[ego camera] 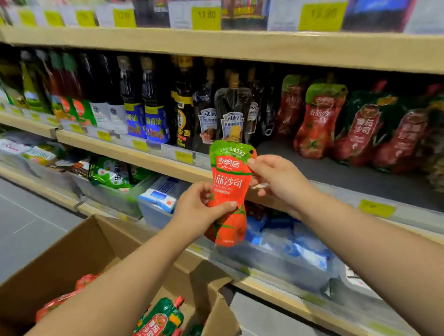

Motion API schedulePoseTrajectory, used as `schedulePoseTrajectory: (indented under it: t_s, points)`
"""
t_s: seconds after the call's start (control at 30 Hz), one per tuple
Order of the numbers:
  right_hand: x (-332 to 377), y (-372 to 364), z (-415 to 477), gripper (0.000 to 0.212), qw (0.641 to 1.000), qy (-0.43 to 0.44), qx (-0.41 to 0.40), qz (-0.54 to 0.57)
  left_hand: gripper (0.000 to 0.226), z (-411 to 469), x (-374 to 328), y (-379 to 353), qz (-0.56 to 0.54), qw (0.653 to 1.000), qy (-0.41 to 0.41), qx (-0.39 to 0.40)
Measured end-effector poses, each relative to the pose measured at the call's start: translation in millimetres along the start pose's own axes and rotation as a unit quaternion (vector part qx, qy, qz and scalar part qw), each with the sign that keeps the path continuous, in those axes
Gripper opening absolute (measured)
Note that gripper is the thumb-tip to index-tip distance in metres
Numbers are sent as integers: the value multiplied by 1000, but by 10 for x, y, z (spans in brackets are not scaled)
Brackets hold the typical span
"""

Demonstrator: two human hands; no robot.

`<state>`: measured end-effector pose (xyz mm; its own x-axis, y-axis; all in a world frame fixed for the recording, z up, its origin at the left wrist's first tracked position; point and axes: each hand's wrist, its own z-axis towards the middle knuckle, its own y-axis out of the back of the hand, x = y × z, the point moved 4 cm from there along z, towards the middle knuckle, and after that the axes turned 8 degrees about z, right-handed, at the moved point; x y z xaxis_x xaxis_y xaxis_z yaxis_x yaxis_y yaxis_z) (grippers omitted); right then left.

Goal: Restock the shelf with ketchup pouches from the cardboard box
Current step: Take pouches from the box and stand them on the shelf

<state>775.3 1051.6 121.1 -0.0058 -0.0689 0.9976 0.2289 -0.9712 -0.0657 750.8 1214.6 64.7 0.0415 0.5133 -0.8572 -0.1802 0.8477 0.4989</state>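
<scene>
Ketchup pouch (230,193), centre frame: plastic film, glossy, smooth.
Pouches on the shelf (316,120), right: same glossy film.
Pouches in the box (155,327), bottom centre: glossy film.
Cardboard box (91,253), lower left: brown paperboard, matt.
Shelf front (234,43), top: beige, matt, wood-look; true material cannot be told.
Shelf deck (346,170), right: grey, matt, smooth.
Bottles (130,95), mid left: dark, glossy; glass or plastic unclear.
Price tags (206,18), top: yellow, paper-like, matt.
Floor (16,219), left: grey, smooth, low sheen.

Left arm (106,291) reaches in from 7 o'clock, right arm (376,249) from 4 o'clock. Left hand (195,211) grips a pouch (229,183) at the waist, thumb in front; right hand (276,182) pinches its 3 o'clock edge.
</scene>
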Motion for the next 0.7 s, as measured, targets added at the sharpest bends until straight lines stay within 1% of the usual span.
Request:
schedulePoseTrajectory:
  t_s: [0.07, 0.1, 0.17, 0.23, 0.3, 0.37, 0.43, 0.5, 0.57, 0.63, 0.7]
  points:
    - [100, 166, -47, 11, 1000, -3, -16, 3, 33, 64, -218, -85, -27, 1000, 6, -3]
    - [127, 244, -70, 8, 1000, -11, -13, -16, 29, 113, -325, -133, -50, 999, 13, -3]
    - [143, 380, -103, 6, 995, -30, -10, -98, 23, 226, -536, -227, -99, 995, 24, 2]
    - [203, 546, -77, 10, 990, -31, -46, -130, 26, 364, -747, -329, -111, 993, 32, 2]
    - [312, 716, 1, 14, 985, -10, -95, -145, 26, 487, -925, -414, -99, 995, 27, 2]
    - [454, 869, 107, 12, 977, 19, -131, -169, 22, 617, -1082, -515, -103, 994, 10, 16]
    - [525, 960, 226, 11, 976, 30, -157, -150, 29, 739, -1178, -567, -96, 995, 2, 18]
    - [530, 1034, 361, 10, 978, 16, -186, -99, 37, 870, -1255, -626, -75, 997, -2, 14]
    - [514, 1086, 494, 10, 977, -4, -205, -68, 40, 1002, -1310, -674, -62, 998, -8, -10]
    - [494, 1138, 641, 15, 976, 1, -208, -71, 41, 1123, -1343, -719, -94, 995, -5, -27]
    - [449, 1188, 764, 19, 973, 13, -211, -96, 39, 1228, -1357, -793, -101, 995, -15, -22]
